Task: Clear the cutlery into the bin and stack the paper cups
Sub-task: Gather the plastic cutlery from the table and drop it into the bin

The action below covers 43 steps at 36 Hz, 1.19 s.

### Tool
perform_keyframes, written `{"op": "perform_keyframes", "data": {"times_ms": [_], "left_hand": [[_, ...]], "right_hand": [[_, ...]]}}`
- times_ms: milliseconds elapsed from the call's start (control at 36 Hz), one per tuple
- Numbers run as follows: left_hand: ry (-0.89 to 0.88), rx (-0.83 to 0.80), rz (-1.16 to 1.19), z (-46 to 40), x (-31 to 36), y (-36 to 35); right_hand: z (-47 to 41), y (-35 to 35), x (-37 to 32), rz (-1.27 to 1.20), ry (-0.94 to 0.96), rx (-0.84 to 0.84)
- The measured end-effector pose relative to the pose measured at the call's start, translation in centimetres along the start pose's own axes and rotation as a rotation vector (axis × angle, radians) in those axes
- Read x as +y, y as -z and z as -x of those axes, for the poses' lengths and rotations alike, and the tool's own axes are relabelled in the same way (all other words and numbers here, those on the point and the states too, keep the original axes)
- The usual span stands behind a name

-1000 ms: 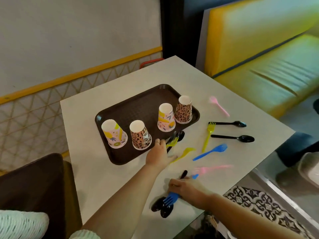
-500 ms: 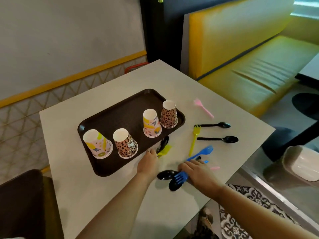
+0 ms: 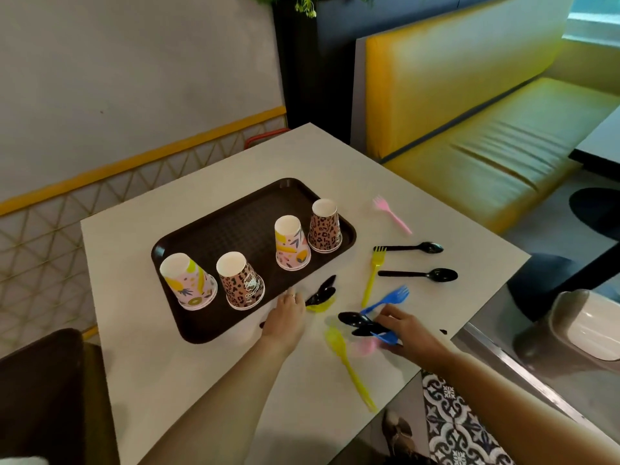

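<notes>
Our right hand [image 3: 407,330] grips a bundle of cutlery low over the table [image 3: 201,380]: black spoons [image 3: 355,322] sticking out left, with a blue piece [image 3: 385,337] under the fingers. A blue fork [image 3: 389,298] lies just behind that hand, touching or nearly touching the bundle; we cannot tell if it is held. Our left hand [image 3: 288,313] rests at the near edge of the tray [image 3: 235,229], fingers curled around the handles of two black spoons [image 3: 322,293] and a yellow piece [image 3: 318,307], whose heads poke out to the right.

Four paper cups sit upside down on the tray, unstacked: a pink fruit cup [image 3: 188,280] at the left, a leopard cup [image 3: 240,280] beside it, a second fruit cup [image 3: 290,243], and a second leopard cup [image 3: 324,226] at the right end.

Loose on the table: a yellow fork [image 3: 350,364] near the front edge, between the arms, blurred; something pink [image 3: 364,347], blurred, just left of the right hand; another yellow fork [image 3: 372,276] right of the tray; two black spoons, one [image 3: 409,248] farther and one [image 3: 419,274] nearer, heads pointing right; a pink fork [image 3: 391,213] beyond them.

A grey bin [image 3: 583,330] with a white lid stands on the floor right of the table. A yellow bench [image 3: 469,112] is behind.
</notes>
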<state>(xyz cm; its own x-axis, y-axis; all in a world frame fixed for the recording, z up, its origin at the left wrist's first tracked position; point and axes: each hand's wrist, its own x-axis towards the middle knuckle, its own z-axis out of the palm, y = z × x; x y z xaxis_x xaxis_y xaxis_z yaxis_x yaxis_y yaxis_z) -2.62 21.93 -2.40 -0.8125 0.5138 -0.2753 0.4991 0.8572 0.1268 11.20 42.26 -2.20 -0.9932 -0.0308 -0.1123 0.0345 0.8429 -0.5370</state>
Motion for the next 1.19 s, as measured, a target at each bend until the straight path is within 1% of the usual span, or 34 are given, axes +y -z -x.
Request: {"op": "perform_keyframes", "data": {"times_ms": [56, 194, 361, 444, 528, 722, 778, 861, 1000, 1111, 1194], "left_hand": [[0.071, -0.001, 0.121, 0.4, 0.4, 0.1], [0.222, 0.074, 0.267, 0.5, 0.7, -0.1], [0.174, 0.138, 0.348, 1.7, 2.3, 0.9], [0.190, 0.148, 0.353, 1.8, 2.3, 1.3], [0.206, 0.149, 0.355, 2.1, 2.0, 1.4], [0.252, 0.149, 0.357, 2.1, 1.0, 1.5], [0.261, 0.135, 0.350, 1.9, 0.7, 1.4], [0.248, 0.114, 0.355, 1.7, 0.5, 1.5], [0.196, 0.100, 0.407, 1.7, 0.7, 1.9], [0.139, 0.096, 0.451, 1.7, 0.7, 2.1], [0.116, 0.064, 0.424, 1.7, 0.8, 1.8]], "right_hand": [[0.0, -0.4, 0.3, 0.024, 0.000, -0.032], [-0.7, -1.5, 1.1, 0.065, 0.070, -0.062], [-1.4, -1.3, 0.2, 0.165, 0.102, -0.143], [-2.0, -0.8, -0.1, 0.226, 0.100, -0.178], [-2.7, -0.7, -0.1, 0.290, 0.160, -0.193], [-4.6, -0.2, -0.4, 0.445, 0.197, -0.276], [-4.8, 0.0, -0.7, 0.443, 0.211, -0.285], [-5.1, -0.3, -0.5, 0.443, 0.308, -0.254], [-4.8, -0.6, -0.2, 0.355, 0.340, -0.067], [-3.5, -0.5, -1.4, 0.303, 0.236, -0.158], [-1.8, -0.5, -2.5, 0.185, 0.225, -0.208]]}}
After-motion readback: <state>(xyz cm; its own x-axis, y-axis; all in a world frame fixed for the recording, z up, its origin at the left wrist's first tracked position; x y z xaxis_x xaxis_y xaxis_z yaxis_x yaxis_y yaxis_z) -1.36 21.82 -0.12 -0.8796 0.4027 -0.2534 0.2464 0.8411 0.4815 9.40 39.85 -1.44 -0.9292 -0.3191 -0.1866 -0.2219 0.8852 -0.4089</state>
